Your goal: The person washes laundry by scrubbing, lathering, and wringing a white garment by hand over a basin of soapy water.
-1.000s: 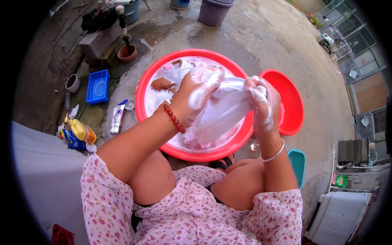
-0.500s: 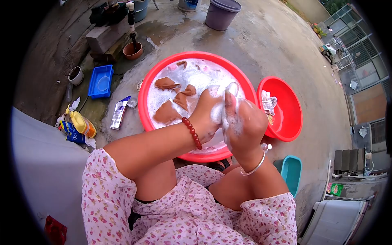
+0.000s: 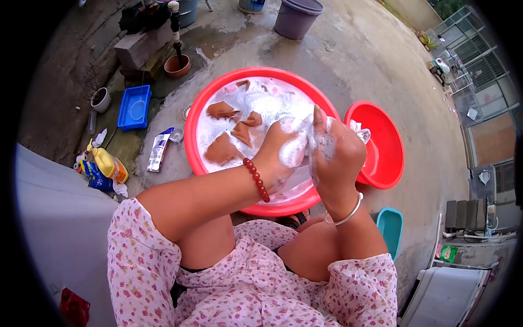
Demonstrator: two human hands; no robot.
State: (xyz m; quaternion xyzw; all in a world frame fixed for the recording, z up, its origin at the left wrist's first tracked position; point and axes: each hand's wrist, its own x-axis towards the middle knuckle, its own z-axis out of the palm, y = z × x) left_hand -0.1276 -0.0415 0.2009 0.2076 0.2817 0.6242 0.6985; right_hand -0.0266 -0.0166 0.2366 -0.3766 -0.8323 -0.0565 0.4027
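A large red basin of foamy water stands before my knees, with brown cloth poking up through the suds. Over its right half, my left hand is closed and coated in lather; a red bead bracelet circles that wrist. Close beside it, my right hand is also closed, thumb up, with a silver bangle below. Both hands grip a pale, sudsy cloth, mostly hidden by fingers and foam.
A smaller red basin with white cloth sits at right, near a teal tub. Leftward are a blue tray, a yellow bottle and a detergent packet. A purple bucket stands beyond.
My right hand has shifted right and slightly up, away from my left hand, covering more of the white cloth in the small basin. The left hand has barely moved.
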